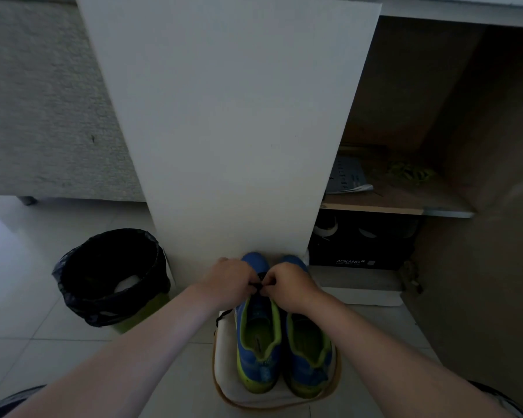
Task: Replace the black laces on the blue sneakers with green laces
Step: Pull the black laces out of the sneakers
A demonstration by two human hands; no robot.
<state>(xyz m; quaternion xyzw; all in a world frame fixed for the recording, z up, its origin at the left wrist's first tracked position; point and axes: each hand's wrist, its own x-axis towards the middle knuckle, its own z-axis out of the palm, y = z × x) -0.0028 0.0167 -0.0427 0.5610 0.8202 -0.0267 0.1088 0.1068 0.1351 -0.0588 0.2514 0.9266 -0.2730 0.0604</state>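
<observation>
Pale tiled floor (73, 327), one white mat (224, 375) near, two blue sneakers (310, 357) side by side on it. Over left sneaker's (258, 342) far end, left hand (228, 282) and right hand (289, 286), fingers (272, 279) pinching one black lace (258, 285).

Straight beyond the left hand (228, 283) and right hand (287, 286) the white panel (230, 116) stands upright, blocking any forward reach (the toes of the sneakers (258, 342) nearly meet it). Both pinch the black lace (258, 285), almost no gap between. Left of the left hand, bare floor (27, 267) lies open up to the bin (73, 294). Right of the right hand, a shoebox (360, 245) fills the space under the shelf (399, 205).
</observation>
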